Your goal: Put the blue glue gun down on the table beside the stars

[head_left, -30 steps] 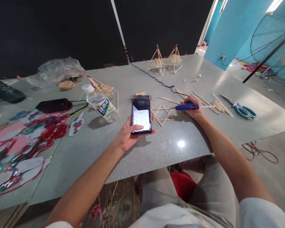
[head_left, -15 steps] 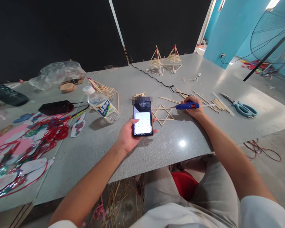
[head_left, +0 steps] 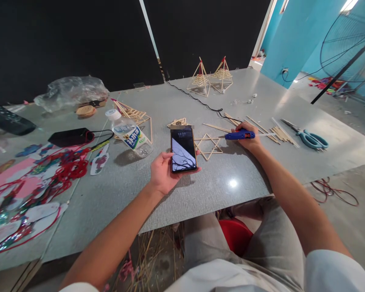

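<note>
A smartphone (head_left: 184,152) rests in my left hand (head_left: 163,172), its fingers wrapped round the case and the thumb at the left edge. The lit screen shows the time 13:56 over a picture of bare branches. My right hand (head_left: 247,138) grips a blue hot glue gun (head_left: 239,135), whose nozzle points left. A clear glue stick (head_left: 267,134) sticks out of its back end. Beneath the nozzle, a star of thin wooden sticks (head_left: 208,153) lies flat on the table, partly behind the phone.
Two stick pyramids (head_left: 200,81) stand at the back. A clear bottle (head_left: 130,136) is left of the phone, beside another stick frame (head_left: 136,111). Loose sticks (head_left: 278,134) and scissors (head_left: 313,138) lie at right. A black cord (head_left: 197,98) crosses the table; red string (head_left: 76,166) lies at left.
On the phone, the white keypad panel has gone and the lock-screen picture shows. My left thumb has moved off the screen to its left edge. My right hand stays put with the glue gun.
</note>
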A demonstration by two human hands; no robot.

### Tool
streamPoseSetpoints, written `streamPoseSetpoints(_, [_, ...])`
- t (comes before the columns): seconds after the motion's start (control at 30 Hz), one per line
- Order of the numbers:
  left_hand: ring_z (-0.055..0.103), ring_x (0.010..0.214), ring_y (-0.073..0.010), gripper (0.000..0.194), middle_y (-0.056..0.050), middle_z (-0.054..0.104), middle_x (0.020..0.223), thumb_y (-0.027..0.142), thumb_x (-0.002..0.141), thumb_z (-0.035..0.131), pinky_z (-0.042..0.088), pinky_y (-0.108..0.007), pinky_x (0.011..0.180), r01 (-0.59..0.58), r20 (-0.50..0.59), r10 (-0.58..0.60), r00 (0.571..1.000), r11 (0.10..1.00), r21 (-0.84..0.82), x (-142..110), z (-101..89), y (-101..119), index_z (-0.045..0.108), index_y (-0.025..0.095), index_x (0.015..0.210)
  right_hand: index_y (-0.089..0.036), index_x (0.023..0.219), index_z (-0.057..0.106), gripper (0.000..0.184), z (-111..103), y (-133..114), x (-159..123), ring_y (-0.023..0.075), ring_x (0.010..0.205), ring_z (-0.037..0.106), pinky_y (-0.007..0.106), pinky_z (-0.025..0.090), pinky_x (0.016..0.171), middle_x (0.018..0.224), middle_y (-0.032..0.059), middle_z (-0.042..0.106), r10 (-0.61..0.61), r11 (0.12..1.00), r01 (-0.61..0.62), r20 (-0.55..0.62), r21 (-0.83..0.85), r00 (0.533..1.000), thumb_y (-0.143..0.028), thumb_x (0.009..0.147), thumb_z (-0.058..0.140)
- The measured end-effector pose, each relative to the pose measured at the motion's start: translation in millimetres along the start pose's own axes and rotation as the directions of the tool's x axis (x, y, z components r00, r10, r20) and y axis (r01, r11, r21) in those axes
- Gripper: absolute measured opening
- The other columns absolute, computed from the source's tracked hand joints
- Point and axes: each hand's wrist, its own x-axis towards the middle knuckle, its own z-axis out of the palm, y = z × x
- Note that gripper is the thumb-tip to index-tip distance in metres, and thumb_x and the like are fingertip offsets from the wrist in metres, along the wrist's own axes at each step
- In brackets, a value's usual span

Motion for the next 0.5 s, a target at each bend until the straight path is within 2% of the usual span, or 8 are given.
streamPoseSetpoints(0.07, [0.074, 0.141, -0.0457, 0.082, -0.026, 0.079, 0.144, 0.038, 0.088, 0.064, 0.077, -0.049, 0.073, 0.053, 0.058, -0.056, 0.997, 0.998, 0.047, 0, -3.5, 2, 0.055, 0.007, 0.164, -0.022, 0.139, 0.074, 0.037, -1, 0, -1, 0.0248, 0.123, 0.075, 0.047, 0.068, 0.106, 0.144, 0.0110, 0.074, 0.010, 1.000, -0.010, 0.003, -0.006, 1.000, -0.047, 0.112, 0.073])
streamPoseSetpoints(0.13, [0.076, 0.137, -0.0455, 0.084, -0.026, 0.079, 0.144, 0.039, 0.085, 0.066, 0.074, -0.042, 0.064, 0.072, 0.087, -0.079, 0.993, 0.995, 0.072, 1, -4.5, 2, 0.056, 0.007, 0.162, -0.022, 0.139, 0.074, 0.037, -1, 0, -1, 0.0250, 0.123, 0.075, 0.047, 0.068, 0.107, 0.145, 0.0110, 0.074, 0.018, 1.000, -0.018, 0.006, -0.012, 1.000, -0.047, 0.112, 0.073])
streamPoseSetpoints(0.33, [0.078, 0.133, -0.0442, 0.089, -0.022, 0.079, 0.143, 0.030, 0.076, 0.079, 0.075, -0.040, 0.075, -0.008, -0.031, 0.012, 0.999, 0.991, 0.132, -1, 1.7, -4, 0.054, 0.015, 0.160, -0.021, 0.141, 0.072, 0.039, -2, 3, 0, 0.0256, 0.124, 0.075, 0.048, 0.068, 0.107, 0.145, 0.0112, 0.073, 0.019, 1.000, -0.018, 0.026, -0.026, 0.999, -0.047, 0.112, 0.075])
streamPoseSetpoints(0.4, [0.078, 0.134, -0.0441, 0.093, -0.020, 0.078, 0.146, 0.025, 0.074, 0.085, 0.074, -0.038, 0.075, -0.041, -0.032, 0.048, 0.998, 0.982, 0.184, -3, 3.2, -6, 0.052, 0.020, 0.160, -0.022, 0.139, 0.074, 0.037, -1, 4, 0, 0.0249, 0.123, 0.075, 0.047, 0.068, 0.106, 0.144, 0.0109, 0.074, 0.017, 1.000, -0.016, 0.029, -0.026, 0.999, -0.047, 0.112, 0.073])
streamPoseSetpoints(0.5, [0.075, 0.140, -0.0402, 0.100, -0.018, 0.079, 0.146, 0.016, 0.068, 0.098, 0.074, -0.034, 0.084, -0.072, -0.001, 0.074, 0.997, 0.971, 0.226, -5, 4.7, -9, 0.051, 0.024, 0.157, -0.021, 0.138, 0.074, 0.036, -2, 4, 1, 0.0242, 0.121, 0.076, 0.046, 0.068, 0.105, 0.142, 0.0107, 0.074, 0.013, 1.000, -0.012, 0.026, -0.021, 1.000, -0.047, 0.112, 0.074])
